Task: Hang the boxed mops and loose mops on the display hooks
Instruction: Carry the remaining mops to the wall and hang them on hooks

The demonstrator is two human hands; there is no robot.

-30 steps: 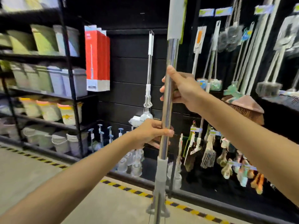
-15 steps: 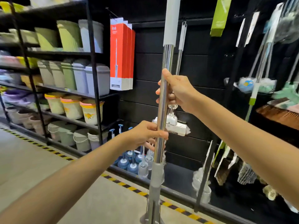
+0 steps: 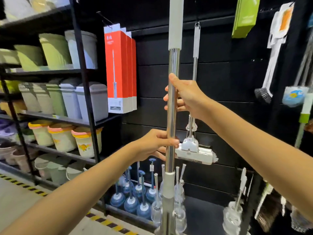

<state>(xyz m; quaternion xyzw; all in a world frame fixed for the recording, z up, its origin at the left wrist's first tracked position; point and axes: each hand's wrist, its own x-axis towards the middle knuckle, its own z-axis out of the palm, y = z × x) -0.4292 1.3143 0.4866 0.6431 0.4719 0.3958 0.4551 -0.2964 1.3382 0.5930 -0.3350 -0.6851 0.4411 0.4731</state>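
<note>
The loose mop (image 3: 173, 65) stands upright at centre, its pole running up out of view. The right hand (image 3: 188, 97) curls its fingers round the pole high up and the left hand (image 3: 152, 145) grips lower. The hung mop (image 3: 194, 146) is just behind, so the top probably needs to go farther and up.

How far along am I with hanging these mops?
Done: the red boxed mops hang on a hook, and one loose mop hangs on the black wall. In hand: your left hand and right hand grip a steel-handled mop upright. Left: hanging it up.
</note>
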